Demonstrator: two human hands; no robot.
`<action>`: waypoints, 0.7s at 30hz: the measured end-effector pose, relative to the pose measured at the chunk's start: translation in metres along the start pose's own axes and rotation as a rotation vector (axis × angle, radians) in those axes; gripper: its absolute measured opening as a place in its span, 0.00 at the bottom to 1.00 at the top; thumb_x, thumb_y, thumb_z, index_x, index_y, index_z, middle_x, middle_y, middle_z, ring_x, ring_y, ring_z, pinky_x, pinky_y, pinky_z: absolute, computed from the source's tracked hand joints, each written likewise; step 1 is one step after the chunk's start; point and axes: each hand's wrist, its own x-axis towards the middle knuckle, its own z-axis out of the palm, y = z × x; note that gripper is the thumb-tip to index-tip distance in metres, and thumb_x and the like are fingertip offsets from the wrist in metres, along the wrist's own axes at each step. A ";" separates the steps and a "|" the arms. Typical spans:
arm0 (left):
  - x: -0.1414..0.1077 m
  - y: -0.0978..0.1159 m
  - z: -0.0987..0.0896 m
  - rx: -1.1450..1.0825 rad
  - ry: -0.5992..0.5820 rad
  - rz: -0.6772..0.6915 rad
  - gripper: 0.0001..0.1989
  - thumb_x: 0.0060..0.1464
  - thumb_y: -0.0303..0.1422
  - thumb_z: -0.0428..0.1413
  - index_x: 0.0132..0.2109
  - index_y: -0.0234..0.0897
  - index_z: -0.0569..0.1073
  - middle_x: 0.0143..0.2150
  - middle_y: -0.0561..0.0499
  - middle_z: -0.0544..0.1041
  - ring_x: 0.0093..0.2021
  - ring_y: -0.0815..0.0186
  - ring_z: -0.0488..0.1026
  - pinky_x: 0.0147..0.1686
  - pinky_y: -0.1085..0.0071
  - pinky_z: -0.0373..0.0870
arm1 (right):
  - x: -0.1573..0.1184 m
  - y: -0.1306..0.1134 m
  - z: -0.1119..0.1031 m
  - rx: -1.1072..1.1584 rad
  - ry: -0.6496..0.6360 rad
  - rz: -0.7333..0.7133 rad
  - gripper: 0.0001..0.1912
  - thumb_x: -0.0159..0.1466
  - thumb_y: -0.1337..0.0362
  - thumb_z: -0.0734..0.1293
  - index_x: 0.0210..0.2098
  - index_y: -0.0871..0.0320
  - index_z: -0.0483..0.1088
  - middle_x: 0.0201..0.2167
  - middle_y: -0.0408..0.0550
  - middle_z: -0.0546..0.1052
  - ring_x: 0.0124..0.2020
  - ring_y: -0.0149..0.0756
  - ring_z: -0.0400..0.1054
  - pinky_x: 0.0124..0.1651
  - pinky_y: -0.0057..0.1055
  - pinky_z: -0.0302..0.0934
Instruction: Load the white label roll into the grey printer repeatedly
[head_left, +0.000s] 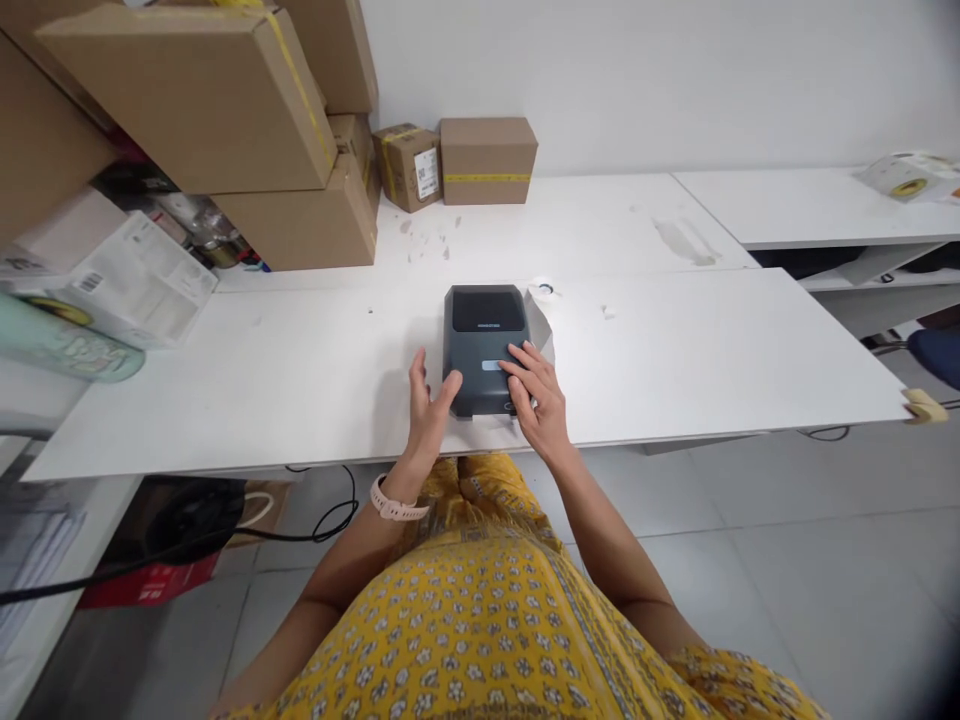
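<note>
A dark grey label printer (486, 345) with a black window in its lid sits near the front edge of the white table. My left hand (429, 405) is beside its left side, fingers apart, with the thumb at the front left corner. On the right part of the lid rests my right hand (541, 400), its fingers stretched out next to a pale blue rectangle. White paper (541, 325) shows behind and to the right of the printer. A small white strip sticks out at its front.
Cardboard boxes (300, 220) are stacked at the back left, with two smaller boxes (487, 160) against the wall. A mint green bottle (75, 335) lies at the far left. The table's front edge (675, 437) runs just before me. Black cables (337, 515) hang below.
</note>
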 end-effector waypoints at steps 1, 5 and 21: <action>0.002 -0.002 0.003 -0.035 -0.048 -0.060 0.40 0.59 0.51 0.57 0.72 0.46 0.51 0.76 0.42 0.52 0.76 0.53 0.50 0.71 0.54 0.56 | -0.001 0.001 0.002 -0.006 0.004 0.010 0.18 0.74 0.61 0.57 0.55 0.52 0.74 0.61 0.51 0.75 0.69 0.44 0.61 0.69 0.55 0.60; 0.003 -0.009 0.011 -0.149 -0.128 -0.112 0.44 0.56 0.49 0.60 0.72 0.44 0.50 0.73 0.41 0.59 0.71 0.52 0.61 0.68 0.56 0.63 | -0.006 0.002 0.008 -0.014 0.028 0.012 0.20 0.74 0.62 0.54 0.58 0.52 0.72 0.63 0.51 0.73 0.71 0.44 0.59 0.70 0.56 0.58; -0.068 -0.003 0.009 -0.270 -0.282 -0.422 0.17 0.54 0.47 0.59 0.29 0.38 0.68 0.26 0.56 0.64 0.23 0.74 0.58 0.22 0.75 0.55 | -0.007 0.003 0.012 -0.017 0.053 0.022 0.21 0.75 0.61 0.52 0.56 0.54 0.73 0.61 0.53 0.74 0.71 0.44 0.58 0.69 0.56 0.58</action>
